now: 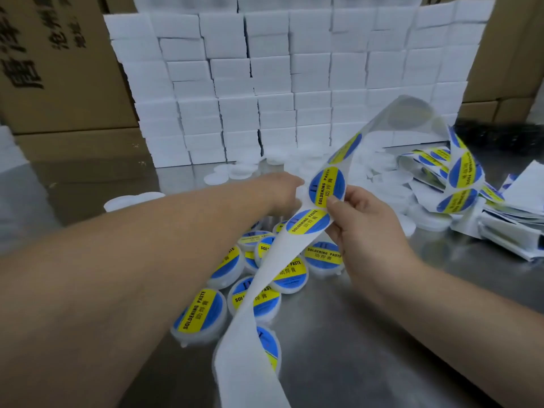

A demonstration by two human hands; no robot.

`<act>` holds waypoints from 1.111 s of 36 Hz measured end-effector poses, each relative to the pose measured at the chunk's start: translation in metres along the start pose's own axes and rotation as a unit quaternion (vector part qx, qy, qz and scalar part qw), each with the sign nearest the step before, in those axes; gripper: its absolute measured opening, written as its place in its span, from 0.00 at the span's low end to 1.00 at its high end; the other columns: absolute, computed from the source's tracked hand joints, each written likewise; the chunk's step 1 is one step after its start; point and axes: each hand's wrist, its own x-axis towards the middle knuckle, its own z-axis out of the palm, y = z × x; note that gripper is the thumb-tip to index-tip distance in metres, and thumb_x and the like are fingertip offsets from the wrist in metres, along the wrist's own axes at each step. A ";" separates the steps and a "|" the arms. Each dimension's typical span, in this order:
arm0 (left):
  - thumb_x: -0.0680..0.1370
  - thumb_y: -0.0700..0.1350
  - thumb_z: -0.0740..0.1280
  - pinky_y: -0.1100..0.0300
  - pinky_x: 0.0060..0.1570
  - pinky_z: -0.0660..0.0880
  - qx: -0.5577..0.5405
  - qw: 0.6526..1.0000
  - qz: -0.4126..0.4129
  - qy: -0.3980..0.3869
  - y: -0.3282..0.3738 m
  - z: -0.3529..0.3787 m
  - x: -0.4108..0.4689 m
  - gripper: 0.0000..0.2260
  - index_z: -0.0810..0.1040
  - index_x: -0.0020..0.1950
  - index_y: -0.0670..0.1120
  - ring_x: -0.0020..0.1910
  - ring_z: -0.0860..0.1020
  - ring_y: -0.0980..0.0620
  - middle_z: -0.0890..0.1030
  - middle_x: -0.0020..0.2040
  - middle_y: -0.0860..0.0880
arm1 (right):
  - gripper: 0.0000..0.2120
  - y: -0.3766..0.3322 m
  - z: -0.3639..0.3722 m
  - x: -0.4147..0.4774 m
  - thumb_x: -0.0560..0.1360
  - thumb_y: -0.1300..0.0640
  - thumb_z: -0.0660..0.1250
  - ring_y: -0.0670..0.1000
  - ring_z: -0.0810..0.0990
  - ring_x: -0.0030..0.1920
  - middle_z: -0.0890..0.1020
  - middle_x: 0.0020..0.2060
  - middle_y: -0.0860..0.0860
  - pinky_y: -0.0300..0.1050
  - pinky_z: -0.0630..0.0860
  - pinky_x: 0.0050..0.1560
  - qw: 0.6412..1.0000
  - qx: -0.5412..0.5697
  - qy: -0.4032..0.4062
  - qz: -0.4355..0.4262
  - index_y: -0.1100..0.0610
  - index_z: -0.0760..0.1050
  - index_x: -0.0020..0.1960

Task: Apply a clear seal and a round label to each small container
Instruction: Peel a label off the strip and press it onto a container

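Containers (pixel 200 315) already labelled, clustered on desk (pixel 353 363) beneath the hanging label strip (pixel 306 222); plain white containers (pixel 235 172) heaped further back, before stacked white boxes (pixel 265 83). Right hand (pixel 368 231) pinching strip at a round label (pixel 323 181); left hand (pixel 282 191) reaching just behind it, fingers hidden, grip impossible to tell. Peel by the edge, keep adhesive off fingertips, centre on lid, press flat. Dangling backing (pixel 241 343) draped over finished lids; loose label strips (pixel 459 178) crowding right side.

Packing workshop, stacked white boxes (pixel 273 92), cardboard cartons (pixel 59 69), steel table (pixel 368 334)
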 end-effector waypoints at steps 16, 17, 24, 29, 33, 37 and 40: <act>0.77 0.40 0.56 0.59 0.40 0.63 -0.118 0.954 -0.077 0.265 -0.014 -0.002 0.009 0.11 0.75 0.55 0.45 0.47 0.73 0.44 0.77 0.52 0.46 | 0.17 -0.004 -0.005 0.003 0.75 0.70 0.54 0.52 0.84 0.39 0.84 0.44 0.55 0.39 0.79 0.36 0.991 0.125 -0.022 0.043 0.55 0.77 0.51; 0.77 0.41 0.56 0.60 0.39 0.62 -0.179 0.937 -0.094 0.285 -0.015 -0.006 0.005 0.11 0.75 0.53 0.45 0.45 0.71 0.46 0.76 0.49 0.47 | 0.17 -0.004 -0.005 0.003 0.75 0.70 0.54 0.51 0.84 0.39 0.85 0.42 0.54 0.39 0.79 0.35 0.991 0.125 -0.025 0.041 0.54 0.77 0.50; 0.75 0.37 0.58 0.60 0.43 0.71 -0.500 0.806 -0.127 0.290 -0.006 -0.032 -0.049 0.11 0.79 0.44 0.45 0.48 0.75 0.46 0.78 0.49 0.48 | 0.15 -0.006 -0.003 0.000 0.75 0.69 0.57 0.48 0.84 0.36 0.85 0.35 0.50 0.37 0.79 0.36 0.992 0.114 -0.035 0.030 0.52 0.76 0.47; 0.73 0.44 0.63 0.67 0.26 0.64 -0.401 0.880 -0.029 0.252 0.008 -0.021 -0.104 0.08 0.76 0.34 0.46 0.29 0.67 0.62 0.70 0.29 0.60 | 0.11 -0.007 -0.002 0.001 0.77 0.68 0.57 0.48 0.84 0.36 0.85 0.34 0.50 0.38 0.80 0.39 0.993 0.112 -0.030 0.030 0.55 0.75 0.49; 0.68 0.53 0.68 0.64 0.27 0.64 -0.334 0.916 -0.060 0.216 0.013 -0.008 -0.121 0.10 0.73 0.29 0.52 0.24 0.69 0.61 0.72 0.24 0.58 | 0.09 -0.007 0.000 0.000 0.78 0.66 0.58 0.49 0.84 0.37 0.84 0.35 0.53 0.38 0.80 0.39 0.996 0.087 -0.024 0.016 0.60 0.76 0.47; 0.68 0.55 0.67 0.64 0.31 0.64 -0.308 0.927 -0.049 0.210 0.016 -0.006 -0.130 0.04 0.75 0.36 0.56 0.32 0.72 0.60 0.72 0.30 0.58 | 0.09 -0.005 -0.001 0.002 0.77 0.63 0.60 0.54 0.81 0.39 0.83 0.36 0.55 0.45 0.78 0.48 0.998 0.053 -0.009 0.015 0.58 0.77 0.41; 0.67 0.60 0.66 0.63 0.39 0.64 -0.263 0.941 -0.017 0.215 0.018 -0.006 -0.134 0.09 0.75 0.46 0.61 0.37 0.69 0.60 0.70 0.36 0.63 | 0.09 -0.005 0.000 0.002 0.77 0.62 0.60 0.54 0.78 0.39 0.83 0.37 0.57 0.49 0.76 0.45 0.999 0.040 -0.011 0.027 0.58 0.77 0.41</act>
